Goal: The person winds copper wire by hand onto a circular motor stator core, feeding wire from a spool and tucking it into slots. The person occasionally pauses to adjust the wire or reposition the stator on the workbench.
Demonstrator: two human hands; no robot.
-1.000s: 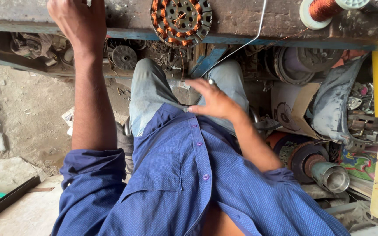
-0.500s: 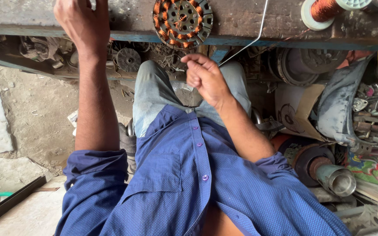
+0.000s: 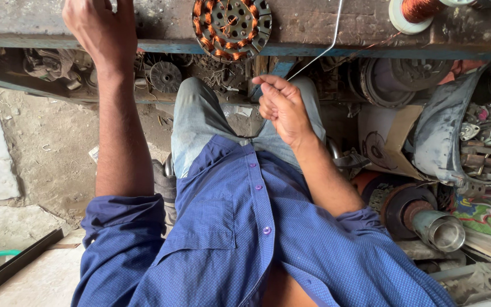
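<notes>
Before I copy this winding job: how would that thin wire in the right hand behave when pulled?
The wire runs straight from the right hand over the bench edge, so it probably holds tension. Being so thin, it likely kinks easily and may slip through pinched fingers.

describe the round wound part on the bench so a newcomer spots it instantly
Look at the worn workbench running across the top. Between the left hand and the thin wire lies a round metal stator. Only it has a ring of copper-orange coils around a holed centre plate.
</notes>
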